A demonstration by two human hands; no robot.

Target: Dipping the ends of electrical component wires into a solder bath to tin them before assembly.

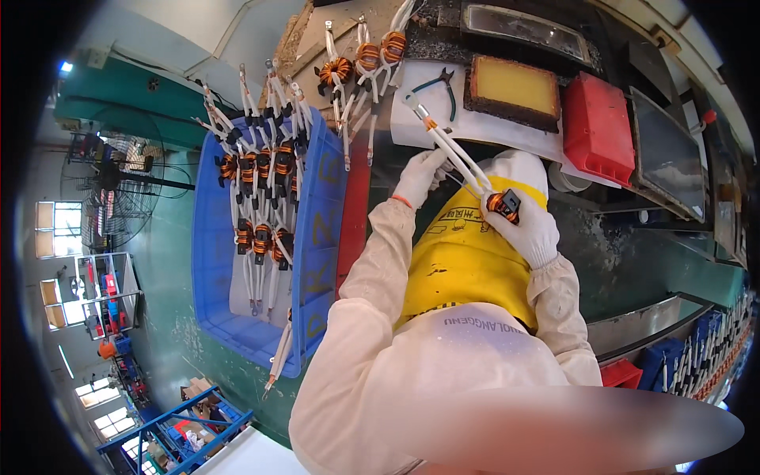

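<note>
My right hand [529, 233], in a white glove, is closed round a toroidal coil [503, 206] with copper-coloured windings and a black block on it. White sleeved leads [453, 145] run from the coil up and to the left, ending in a metal lug [413, 103] beyond an orange band. My left hand [419, 178], also gloved, is beside the leads with its fingers pinched together. What lies between those fingertips is too small to make out; a thin dark line shows close to them. Both hands are above a yellow apron [467, 257].
Left stands a blue crate [321, 237] with several similar coils [261, 170]. More coils [336, 73] lie at the bench's far edge. Green-handled pliers [451, 99], a yellow-topped block [514, 89] and a red bin [599, 127] are on the bench. A fan [123, 186] stands farther left.
</note>
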